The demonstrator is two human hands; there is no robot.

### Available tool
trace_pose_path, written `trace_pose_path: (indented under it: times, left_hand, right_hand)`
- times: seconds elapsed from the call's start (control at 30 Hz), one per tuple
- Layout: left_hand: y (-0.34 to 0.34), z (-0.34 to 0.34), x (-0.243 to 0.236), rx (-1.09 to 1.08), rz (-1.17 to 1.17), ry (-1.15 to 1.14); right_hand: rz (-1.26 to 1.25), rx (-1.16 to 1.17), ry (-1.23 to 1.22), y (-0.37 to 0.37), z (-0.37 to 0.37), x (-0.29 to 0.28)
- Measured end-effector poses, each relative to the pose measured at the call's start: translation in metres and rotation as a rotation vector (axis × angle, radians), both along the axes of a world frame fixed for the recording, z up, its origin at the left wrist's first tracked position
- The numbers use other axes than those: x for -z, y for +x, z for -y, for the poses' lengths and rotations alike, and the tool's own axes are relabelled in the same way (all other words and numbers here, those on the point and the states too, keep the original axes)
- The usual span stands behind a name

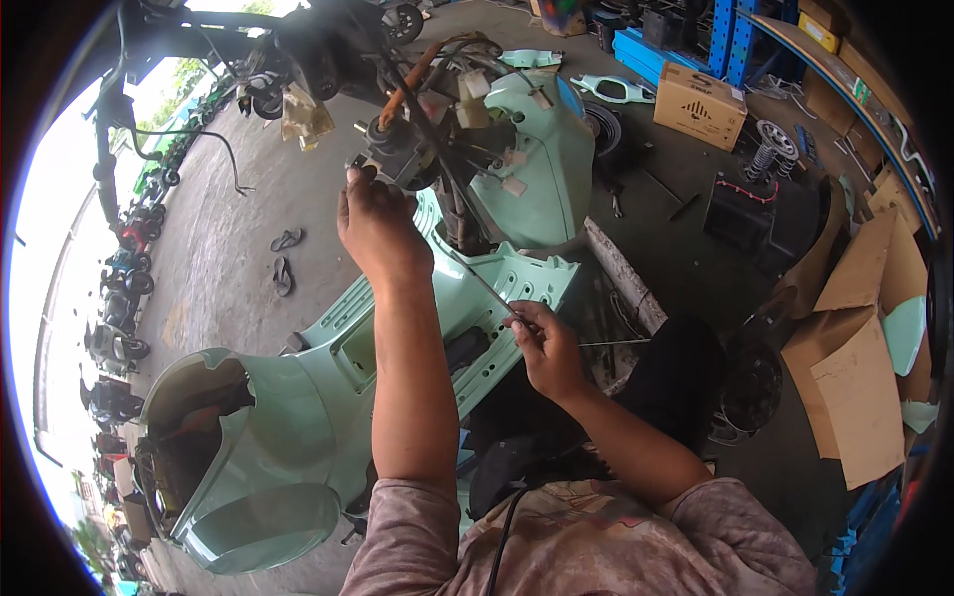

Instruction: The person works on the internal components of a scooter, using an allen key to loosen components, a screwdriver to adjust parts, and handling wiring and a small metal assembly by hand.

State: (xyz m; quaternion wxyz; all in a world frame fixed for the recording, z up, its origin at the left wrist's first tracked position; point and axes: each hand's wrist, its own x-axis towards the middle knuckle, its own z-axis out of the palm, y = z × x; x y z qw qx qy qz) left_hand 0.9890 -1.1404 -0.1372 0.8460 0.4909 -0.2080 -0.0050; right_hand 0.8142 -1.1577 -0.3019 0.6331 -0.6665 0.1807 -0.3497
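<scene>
A mint-green scooter body (308,397) lies across the view, its front column stripped, with cables and connectors hanging loose. My left hand (383,228) is raised to the metal lock-like part (402,154) at the top of the column. Its fingers are curled against the part's near edge; what they pinch is hidden. Lower and to the right, my right hand (547,353) grips a long thin metal rod (482,281) between thumb and fingers. The rod slants up-left toward the column's base, above the green floorboard (497,318). An orange-sheathed cable (412,89) rises above the lock part.
A green front panel (542,169) stands beyond the column. Right of me are an open cardboard box (855,348), a black battery-like box (740,214), a spring shock absorber (770,149) and a closed carton (699,104). Slippers (285,276) lie on the floor; parked scooters line the left.
</scene>
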Motion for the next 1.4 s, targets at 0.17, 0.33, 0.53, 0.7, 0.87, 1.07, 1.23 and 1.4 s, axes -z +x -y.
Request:
trace_pose_path:
  times: [0.17,0.33,0.53,0.7,0.87,1.07,1.23,1.4]
  left_hand:
    - [-0.012,0.001,-0.01,0.173,-0.269,-0.215]
    - [-0.009,-0.009,-0.014,0.447,-0.413,-0.423]
    - [-0.022,-0.016,-0.013,0.344,-0.488,-0.394]
    - [-0.006,-0.052,0.047,0.562,-0.415,-0.217]
    - [-0.024,-0.084,0.144,0.553,-0.75,0.319]
    - [-0.027,-0.088,0.177,0.339,-0.614,0.686]
    - [-0.024,-0.111,0.186,0.122,-0.158,0.906]
    - [-0.067,-0.132,0.219,-0.13,0.532,1.191]
  right_hand:
    - [-0.041,-0.021,0.102,-0.012,0.001,0.025]
    - [-0.097,-0.063,0.174,-0.021,0.002,0.033]
    - [-0.138,-0.032,0.235,-0.027,0.006,0.045]
    - [-0.237,-0.084,0.323,-0.044,0.008,0.049]
    - [-0.179,-0.204,0.462,-0.054,0.012,0.07]
    - [-0.283,-0.229,0.453,-0.056,0.004,0.073]
    - [-0.321,-0.238,0.357,-0.055,-0.002,0.068]
    - [-0.244,-0.241,0.371,-0.042,0.001,0.073]
